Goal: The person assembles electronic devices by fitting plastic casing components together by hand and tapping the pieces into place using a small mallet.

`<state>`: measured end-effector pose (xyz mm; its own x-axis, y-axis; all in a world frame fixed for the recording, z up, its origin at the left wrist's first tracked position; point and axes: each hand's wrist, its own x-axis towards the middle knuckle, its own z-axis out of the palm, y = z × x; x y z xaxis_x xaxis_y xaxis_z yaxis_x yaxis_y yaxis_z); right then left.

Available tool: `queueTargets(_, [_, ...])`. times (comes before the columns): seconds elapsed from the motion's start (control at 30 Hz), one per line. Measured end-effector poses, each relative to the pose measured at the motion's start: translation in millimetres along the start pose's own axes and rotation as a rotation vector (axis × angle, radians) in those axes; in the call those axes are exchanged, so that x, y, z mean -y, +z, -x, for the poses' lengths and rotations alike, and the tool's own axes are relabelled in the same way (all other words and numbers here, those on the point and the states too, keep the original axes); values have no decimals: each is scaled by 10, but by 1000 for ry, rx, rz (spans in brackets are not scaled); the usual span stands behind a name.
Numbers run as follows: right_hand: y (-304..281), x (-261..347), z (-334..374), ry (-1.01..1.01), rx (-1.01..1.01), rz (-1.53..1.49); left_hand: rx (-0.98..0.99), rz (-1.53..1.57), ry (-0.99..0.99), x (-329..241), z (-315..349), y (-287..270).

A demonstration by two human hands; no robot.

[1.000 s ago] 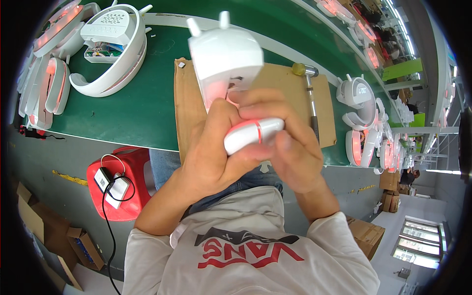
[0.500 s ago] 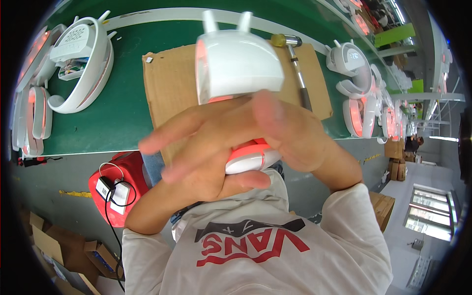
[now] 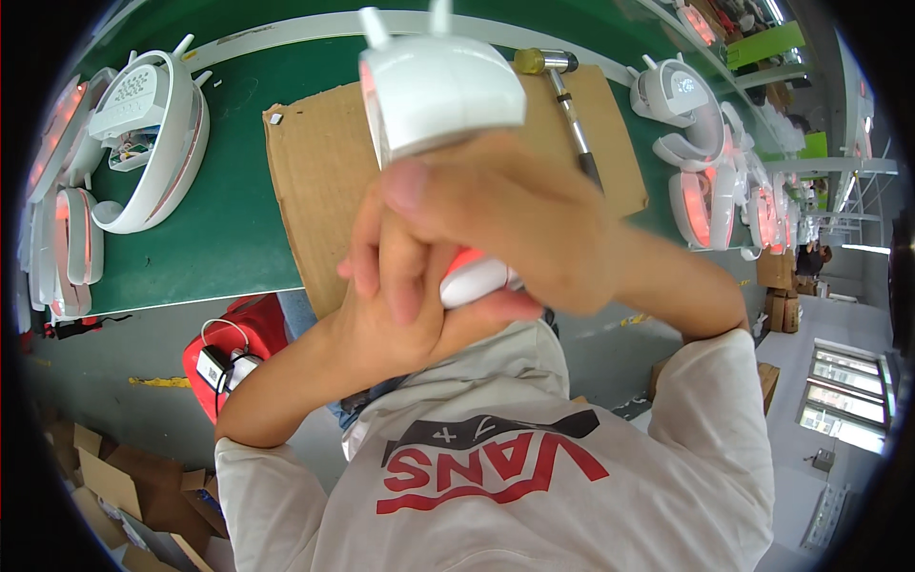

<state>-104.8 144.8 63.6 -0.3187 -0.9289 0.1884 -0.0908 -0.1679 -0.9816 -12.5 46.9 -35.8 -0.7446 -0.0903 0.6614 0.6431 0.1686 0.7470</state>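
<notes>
A glossy white rounded housing [image 3: 443, 91] with two ear-like prongs rises above the brown cardboard sheet [image 3: 319, 172]. Below my hands shows a curved white end with a red strip [image 3: 477, 282], apparently part of the same device. My left hand [image 3: 396, 329] grips this lower part, with its thumb along the near side. Crossing over it, my right hand [image 3: 519, 214] is curled, its fingers bent down over my left hand and its thumb pointing left; motion blurs it. What lies under the right palm is hidden. A mallet [image 3: 572, 114] rests on the cardboard.
Similar white devices stand on the green bench, at left [image 3: 157, 143] and in a row at right [image 3: 686, 124]. A red stool [image 3: 205, 381] holding white adapters and cables is at left below the bench edge. Open cardboard boxes [image 3: 143, 486] sit on the floor at lower left.
My right hand's fingers were stretched out to the left and are now bent down over my left hand. The white housing appears slightly further left and up in the view.
</notes>
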Motion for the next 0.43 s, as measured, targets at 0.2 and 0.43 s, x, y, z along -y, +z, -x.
queueTargets(0.2, [-174,84,-134,125,-33,104,293,-336,64,-122,-436,-359])
queueTargets(0.43, [-172,-22,-127,67,-232,-365,143,185,-399,-119,-410,-462])
